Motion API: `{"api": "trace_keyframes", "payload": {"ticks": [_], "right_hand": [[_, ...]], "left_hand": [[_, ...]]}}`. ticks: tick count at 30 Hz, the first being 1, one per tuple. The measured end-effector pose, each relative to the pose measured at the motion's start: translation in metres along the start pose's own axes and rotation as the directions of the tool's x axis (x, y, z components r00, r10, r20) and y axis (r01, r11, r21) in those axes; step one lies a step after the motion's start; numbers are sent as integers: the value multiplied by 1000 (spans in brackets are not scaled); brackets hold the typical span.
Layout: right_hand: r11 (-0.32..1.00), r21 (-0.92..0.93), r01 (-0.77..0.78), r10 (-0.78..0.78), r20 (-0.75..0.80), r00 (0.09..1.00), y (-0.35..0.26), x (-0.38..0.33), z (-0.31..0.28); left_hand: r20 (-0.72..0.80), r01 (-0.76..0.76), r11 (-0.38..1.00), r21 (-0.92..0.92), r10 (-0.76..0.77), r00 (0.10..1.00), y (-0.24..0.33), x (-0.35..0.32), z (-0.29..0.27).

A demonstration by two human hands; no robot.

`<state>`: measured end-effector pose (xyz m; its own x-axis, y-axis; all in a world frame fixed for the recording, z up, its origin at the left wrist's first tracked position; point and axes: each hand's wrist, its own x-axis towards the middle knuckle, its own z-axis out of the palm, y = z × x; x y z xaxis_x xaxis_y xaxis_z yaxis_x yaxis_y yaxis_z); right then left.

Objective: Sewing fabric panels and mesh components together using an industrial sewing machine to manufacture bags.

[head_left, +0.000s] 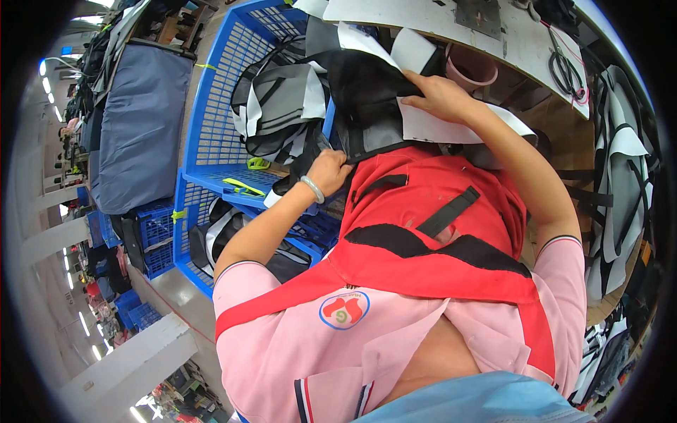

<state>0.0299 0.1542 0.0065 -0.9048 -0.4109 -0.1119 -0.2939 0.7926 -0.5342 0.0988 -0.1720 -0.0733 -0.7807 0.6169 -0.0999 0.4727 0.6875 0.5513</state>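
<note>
Pink shirt [282,338]: nearest, with an oval badge [344,311], blue-rimmed around red and green shapes; its lettering is too small to read surely.
Red apron [490,204]: just beyond the shirt; no writing shows on it.
Left hand [328,173]: fingers closed on the near left edge of the black mesh piece [363,84].
Mesh piece: beyond the apron, between both hands.
Right hand [442,99]: on its right side, thumb and fingers apart by a white panel [430,125]; I cannot tell whether it grips.
Blue crate [217,92]: farther left, holding grey, black and white pieces [285,106], seemingly done; the mesh piece looks partway through handling.
White table [522,49]: far right, unlabelled as far as shown.
</note>
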Motion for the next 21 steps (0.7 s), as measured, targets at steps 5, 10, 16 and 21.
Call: {"api": "trace_keyframes", "payload": {"ticks": [5, 10, 16, 21], "right_hand": [[987, -31, -156, 154, -53, 987, -5, 34, 6], [989, 139, -45, 84, -285, 955, 24, 4, -14], [957, 286, -45, 97, -170, 981, -6, -108, -115], [919, 227, 323, -311, -91, 946, -85, -180, -198]], "left_hand": [[74, 109, 991, -81, -103, 992, 36, -9, -16], [361, 127, 981, -143, -68, 930, 83, 3, -63], [604, 205, 895, -395, 86, 792, 126, 57, -118], [621, 108, 875, -473, 244, 744, 209, 115, -151]]}}
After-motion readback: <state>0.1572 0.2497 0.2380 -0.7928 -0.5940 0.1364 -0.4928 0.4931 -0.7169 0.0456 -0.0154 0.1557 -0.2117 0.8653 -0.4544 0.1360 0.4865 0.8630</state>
